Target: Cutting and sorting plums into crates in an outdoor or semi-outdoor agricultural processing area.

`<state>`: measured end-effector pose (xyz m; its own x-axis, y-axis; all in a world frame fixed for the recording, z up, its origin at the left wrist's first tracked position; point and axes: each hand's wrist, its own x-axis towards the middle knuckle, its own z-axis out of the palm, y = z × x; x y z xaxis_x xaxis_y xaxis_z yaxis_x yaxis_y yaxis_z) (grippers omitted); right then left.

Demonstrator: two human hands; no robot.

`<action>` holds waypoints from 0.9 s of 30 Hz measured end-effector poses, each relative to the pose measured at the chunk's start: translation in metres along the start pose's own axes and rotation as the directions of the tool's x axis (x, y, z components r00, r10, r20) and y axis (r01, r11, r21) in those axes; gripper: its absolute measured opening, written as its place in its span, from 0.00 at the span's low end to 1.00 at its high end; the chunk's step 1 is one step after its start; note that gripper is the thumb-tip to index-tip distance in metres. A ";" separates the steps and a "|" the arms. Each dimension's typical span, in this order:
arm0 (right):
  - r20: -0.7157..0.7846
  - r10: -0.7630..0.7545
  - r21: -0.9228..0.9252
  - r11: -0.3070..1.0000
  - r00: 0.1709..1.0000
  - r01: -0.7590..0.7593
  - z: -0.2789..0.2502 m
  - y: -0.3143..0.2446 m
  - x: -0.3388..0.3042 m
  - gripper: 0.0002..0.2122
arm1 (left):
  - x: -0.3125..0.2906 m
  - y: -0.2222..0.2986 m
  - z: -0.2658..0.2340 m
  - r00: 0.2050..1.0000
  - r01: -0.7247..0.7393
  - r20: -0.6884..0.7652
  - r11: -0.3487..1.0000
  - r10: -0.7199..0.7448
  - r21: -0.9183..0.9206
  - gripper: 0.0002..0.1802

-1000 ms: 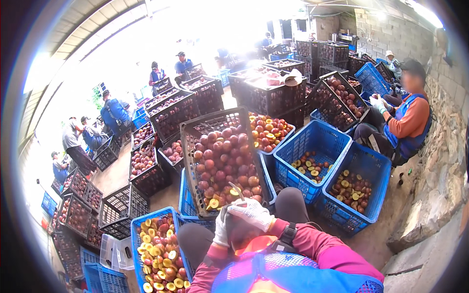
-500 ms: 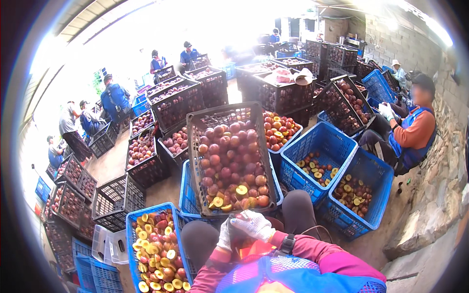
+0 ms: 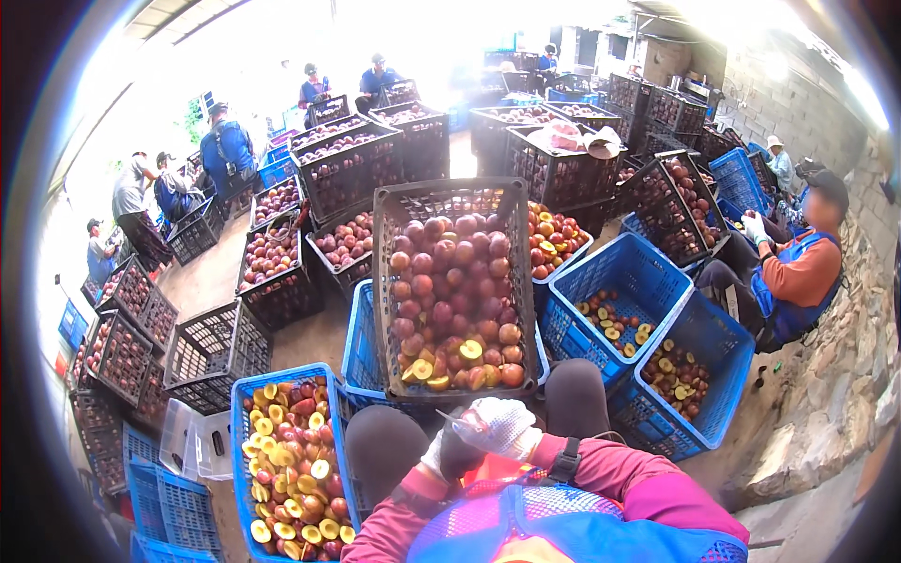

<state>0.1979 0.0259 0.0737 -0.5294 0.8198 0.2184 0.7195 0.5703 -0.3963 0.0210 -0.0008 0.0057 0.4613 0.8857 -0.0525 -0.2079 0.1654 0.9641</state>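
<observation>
My hands, both in white gloves, are close together above my lap. My right hand (image 3: 502, 427) is closed on a small knife (image 3: 449, 416), whose thin blade points left. My left hand (image 3: 449, 457) is curled just beside it, with a dark patch over the fingers; whatever it holds is hidden. Right in front of them, a tilted black crate (image 3: 380, 281) of whole plums (image 3: 450, 272) rests on a blue crate (image 3: 361, 347). A few cut plum halves (image 3: 471, 349) lie at its near edge. By my left knee stands a blue crate (image 3: 239, 450) full of halved plums (image 3: 291, 460).
Two blue crates (image 3: 619, 253) (image 3: 723, 403) with some cut plums stand to the right. Beyond them sits a co-worker (image 3: 798, 263) by a stone wall (image 3: 826, 403). Stacked black crates (image 3: 347, 178) fill the far side. An empty black crate (image 3: 221, 352) stands left.
The view has shifted slightly. My right hand has turned so that the thin blade now shows. My hands remain close together over my lap.
</observation>
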 end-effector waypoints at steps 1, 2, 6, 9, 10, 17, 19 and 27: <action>-0.006 -0.010 0.006 1.000 1.000 0.010 -0.008 -0.004 -0.001 0.20 | -0.004 -0.011 -0.004 0.997 -0.082 0.018 0.995 0.081 0.058 0.21; -0.014 -0.059 -0.013 0.998 0.998 0.059 -0.013 -0.003 0.000 0.19 | -0.006 -0.013 -0.006 0.986 -0.165 0.045 0.979 0.161 0.121 0.20; 0.020 -0.023 -0.034 0.999 1.000 0.024 -0.029 0.003 -0.008 0.17 | -0.008 0.009 0.020 0.930 -0.367 0.136 0.853 0.341 0.370 0.18; 0.077 -0.040 -0.043 0.998 0.996 0.044 -0.045 0.002 -0.008 0.17 | -0.009 0.050 0.040 0.938 -0.345 0.144 0.880 0.315 0.326 0.20; 0.097 -0.048 -0.036 0.998 0.994 0.051 -0.051 0.003 -0.008 0.17 | -0.005 0.057 0.046 0.930 -0.368 0.145 0.872 0.339 0.322 0.20; 0.161 0.005 -0.072 0.997 0.987 0.007 -0.034 0.002 0.014 0.17 | 0.025 -0.047 0.002 0.914 -0.230 -0.323 0.969 0.246 0.087 0.25; 0.090 0.005 -0.037 0.999 0.996 -0.002 -0.031 0.000 0.010 0.13 | 0.022 -0.044 0.008 0.885 -0.184 -0.438 0.983 0.158 -0.016 0.30; -0.170 0.019 0.053 0.999 0.985 -0.010 -0.001 -0.016 -0.008 0.22 | 0.015 -0.050 -0.009 0.984 -0.140 -0.159 0.891 0.077 -0.431 0.13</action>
<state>0.1909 0.0098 0.0791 -0.4315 0.8277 0.3589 0.7001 0.5581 -0.4454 0.0308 0.0076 -0.0459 0.3006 0.9536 -0.0185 -0.6216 0.2106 0.7545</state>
